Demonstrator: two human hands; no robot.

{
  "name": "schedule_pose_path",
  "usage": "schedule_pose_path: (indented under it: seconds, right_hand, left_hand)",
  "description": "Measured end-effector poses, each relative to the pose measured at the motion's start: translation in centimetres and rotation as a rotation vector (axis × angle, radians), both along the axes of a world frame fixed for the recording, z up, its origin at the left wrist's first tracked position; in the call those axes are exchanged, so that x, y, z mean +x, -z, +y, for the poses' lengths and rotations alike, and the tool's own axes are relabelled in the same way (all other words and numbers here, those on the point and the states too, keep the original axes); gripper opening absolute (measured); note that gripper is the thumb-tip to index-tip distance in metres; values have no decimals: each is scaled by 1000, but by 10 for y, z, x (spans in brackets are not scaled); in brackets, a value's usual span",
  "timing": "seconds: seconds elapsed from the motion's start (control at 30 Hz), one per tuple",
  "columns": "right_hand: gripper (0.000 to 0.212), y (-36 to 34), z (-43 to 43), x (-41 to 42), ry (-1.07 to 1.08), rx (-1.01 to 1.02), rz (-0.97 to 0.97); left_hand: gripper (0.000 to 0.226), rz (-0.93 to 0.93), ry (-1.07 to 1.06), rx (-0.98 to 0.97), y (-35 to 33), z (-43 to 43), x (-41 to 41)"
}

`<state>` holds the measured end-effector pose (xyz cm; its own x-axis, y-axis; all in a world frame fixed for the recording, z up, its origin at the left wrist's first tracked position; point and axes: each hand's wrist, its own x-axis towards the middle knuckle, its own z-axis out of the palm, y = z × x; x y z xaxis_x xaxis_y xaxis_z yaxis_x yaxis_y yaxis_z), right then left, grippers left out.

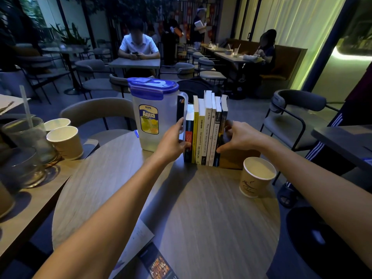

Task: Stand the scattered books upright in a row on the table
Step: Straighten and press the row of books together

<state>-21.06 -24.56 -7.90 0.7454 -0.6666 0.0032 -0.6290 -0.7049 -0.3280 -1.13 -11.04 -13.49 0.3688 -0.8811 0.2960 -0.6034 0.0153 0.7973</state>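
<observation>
Bracing upright books (205, 131) — left hand (173, 141), right hand (239, 137), each grip pressing an end, arms outstretched

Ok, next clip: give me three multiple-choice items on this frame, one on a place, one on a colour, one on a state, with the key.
1. The plastic jug stands where, relative to the row of books?
A. to its left
B. to its right
C. on top of it

2. The jug's lid is:
A. red
B. blue
C. green

3. The books in the row are:
A. lying flat in a pile
B. upright, spines towards the camera
C. open, face down

Key: 1 A, the jug sits beside the row's left end. 2 B, the lid is plainly blue. 3 B, the left hand and right hand press the two ends of a standing row.
</observation>
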Motion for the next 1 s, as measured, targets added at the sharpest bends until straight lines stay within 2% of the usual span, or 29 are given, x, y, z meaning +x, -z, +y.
schedule_pose_path:
  seconds: [0.1,0.2,0.3,0.6,1.0]
  right_hand:
    - [87,0,-1,-5,-7,26,-22]
    - [80,1,-2,-6,-5,19,-3]
    - [69,-2,3,-1,-19,-16,92]
    - [60,-3,15,17,60,-155,412]
    - [64,8,-14,-3,-68,-27,86]
  left_hand:
    - [78,-11,-12,-2,0,2,-5]
    - [79,2,-28,20,0,2,-7]
    - [83,-17,-38,43,-1,2,-7]
    - [87,-37,-57,45,5,-2,-2]
    - [84,-26,-47,8,8,-2,-1]
